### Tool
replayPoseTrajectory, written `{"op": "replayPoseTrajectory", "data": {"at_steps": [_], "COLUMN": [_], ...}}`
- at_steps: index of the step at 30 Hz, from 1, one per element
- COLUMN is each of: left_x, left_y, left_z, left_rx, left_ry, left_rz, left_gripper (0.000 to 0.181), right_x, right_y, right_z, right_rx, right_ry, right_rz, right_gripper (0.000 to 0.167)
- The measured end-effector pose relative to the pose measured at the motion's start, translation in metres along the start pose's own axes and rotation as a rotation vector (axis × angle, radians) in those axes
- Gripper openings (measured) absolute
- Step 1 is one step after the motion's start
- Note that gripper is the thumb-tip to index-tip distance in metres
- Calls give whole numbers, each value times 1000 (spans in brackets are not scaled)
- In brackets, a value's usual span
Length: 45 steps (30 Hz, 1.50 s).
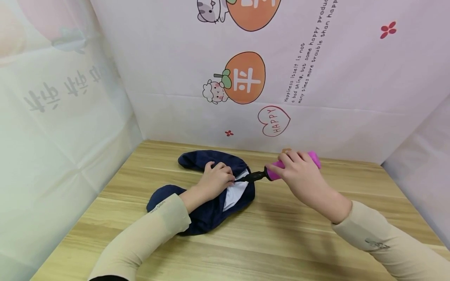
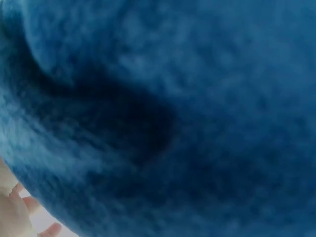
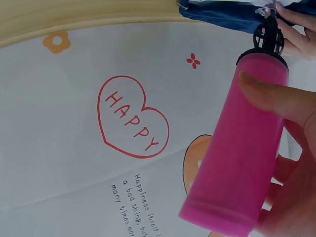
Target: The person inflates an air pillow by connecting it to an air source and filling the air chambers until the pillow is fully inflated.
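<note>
A navy U-shaped neck pillow lies on the table, with white lining showing at its opening. My left hand reaches over the pillow and pinches a clear plastic valve at the tip of a black nozzle. That nozzle belongs to a pink hand pump, held tilted above the table. My right hand grips the pump's body, thumb along its side. Blurred navy fabric fills most of the left wrist view; the pinch is hidden there.
The wood-grain table ends at the back against a printed white cloth. Similar cloth hangs along the left and right sides. An orange flower print sits low on the back cloth.
</note>
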<state>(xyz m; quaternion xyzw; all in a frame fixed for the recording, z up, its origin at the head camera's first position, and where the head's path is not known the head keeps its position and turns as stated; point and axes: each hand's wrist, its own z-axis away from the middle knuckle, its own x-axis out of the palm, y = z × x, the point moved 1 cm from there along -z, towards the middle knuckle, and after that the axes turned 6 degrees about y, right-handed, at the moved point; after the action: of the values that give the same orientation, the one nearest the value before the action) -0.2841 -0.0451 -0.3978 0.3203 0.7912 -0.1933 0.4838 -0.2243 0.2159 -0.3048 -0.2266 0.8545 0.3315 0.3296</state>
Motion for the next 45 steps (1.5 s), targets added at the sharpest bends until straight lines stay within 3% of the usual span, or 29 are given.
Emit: {"op": "replayPoseTrajectory", "data": {"at_steps": [6,11,15,20,28,31,35,39,42,45], "left_x": [-2,-3,-3,-2,-3,-3,-2,0,2,3], "left_y": [4,5,4,0,-3,-2,-2,-3,-3,-3], "left_z": [-3,-1,2,3,3,3,3,4,5,6], "left_rx": [10,28,12,-75,-194,-211,-210,-157,-104,-94], "left_ry": [-2,0,9,3,-74,-93,-96,-60,-13,18], "left_rz": [-44,-71,-27,48,115,126,160,161,141,147], "left_gripper": [9,7,6,8,16,19,15,11,9,9], "right_x": [2,3,5,9,17,20,22,22,19,14], "right_y": [0,-6,-9,-5,6,9,12,12,8,4], "right_z": [-4,-9,-11,-5,16,23,29,29,25,19], "right_rx": [-69,-95,-86,-23,177,213,237,235,178,98], "right_ry": [104,84,64,44,-116,-142,-162,-160,-107,-23], "right_rz": [33,63,74,28,-131,-179,-210,-205,-147,-72], "right_gripper": [48,47,48,50,54,56,57,56,51,48]}}
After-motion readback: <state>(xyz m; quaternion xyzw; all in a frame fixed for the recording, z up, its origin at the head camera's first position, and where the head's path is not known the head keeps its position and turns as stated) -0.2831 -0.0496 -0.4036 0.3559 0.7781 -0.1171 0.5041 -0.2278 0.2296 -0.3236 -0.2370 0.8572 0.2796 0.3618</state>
